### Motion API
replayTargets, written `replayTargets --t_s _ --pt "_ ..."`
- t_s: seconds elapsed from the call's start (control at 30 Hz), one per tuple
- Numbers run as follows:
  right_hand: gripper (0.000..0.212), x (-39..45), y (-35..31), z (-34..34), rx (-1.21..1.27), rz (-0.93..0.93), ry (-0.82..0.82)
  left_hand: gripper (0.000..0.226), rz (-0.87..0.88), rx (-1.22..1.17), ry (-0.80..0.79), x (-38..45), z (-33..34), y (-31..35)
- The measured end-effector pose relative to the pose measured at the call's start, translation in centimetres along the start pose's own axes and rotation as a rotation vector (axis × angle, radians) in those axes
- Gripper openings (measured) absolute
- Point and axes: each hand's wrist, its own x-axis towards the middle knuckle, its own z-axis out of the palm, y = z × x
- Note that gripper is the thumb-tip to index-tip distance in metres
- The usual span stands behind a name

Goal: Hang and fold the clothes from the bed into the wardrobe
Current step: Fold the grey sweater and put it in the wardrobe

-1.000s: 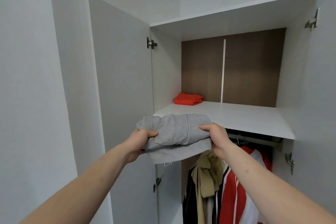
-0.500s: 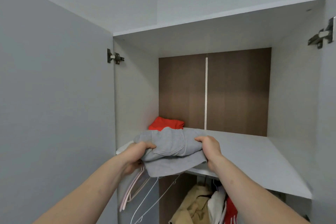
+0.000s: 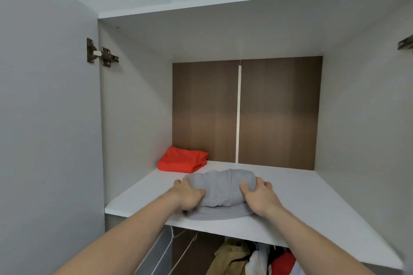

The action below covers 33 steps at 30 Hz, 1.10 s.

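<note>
The left hand (image 3: 187, 196) grips the left end of the folded grey garment (image 3: 221, 187), fingers curled round it. The bundle lies between the 2 hands, its long axis running from one hand to the other, across the shelf (image 3: 312, 203). The right hand (image 3: 260, 197) holds the other end the same way. The garment rests on the shelf near the front edge. Beyond the left hand, deeper in, lies a folded red garment (image 3: 182, 162), apart from the grey one. I judge both hands equally near, so a push forward would need both.

Soft, even indoor light, dim toward the back; wide-angle bending at edges.
</note>
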Motion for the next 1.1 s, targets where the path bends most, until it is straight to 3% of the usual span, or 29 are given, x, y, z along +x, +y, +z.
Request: replayTargets --t_s 0.07,0.13,0.23,0.3,0.5,0.7,1.1 --pt "0.086 -0.8 -0.3 0.8 -0.170 -0.114 0.149 0.111 0.121 0.072 -0.035 0.6 0.7 -1.0" --pt "0.092 -1.7 -1.1 1.7 -0.279 -0.375 0.291 0.128 0.196 0.173 -0.050 1.1 0.7 -2.1" --pt "0.091 -2.1 -1.6 2.8 -0.343 -0.604 0.142 0.116 0.333 0.368 0.017 2.3 0.3 -4.3" --pt "0.081 -1.9 -1.6 3.7 -0.436 -0.577 0.043 0.100 0.391 0.403 0.093 3.0 0.1 -5.4" --pt "0.052 0.0 -3.0 6.0 -0.474 -0.432 0.168 0.052 0.477 0.370 0.263 5.1 1.8 -6.2" --pt "0.041 4.4 -3.6 7.1 -0.450 -0.318 0.196 0.066 0.299 0.164 0.145 8.6 2.9 -8.0" --pt "0.029 15.0 -2.8 8.1 -0.416 -0.236 0.195 0.067 0.208 0.259 0.084 10.7 3.8 -9.1"
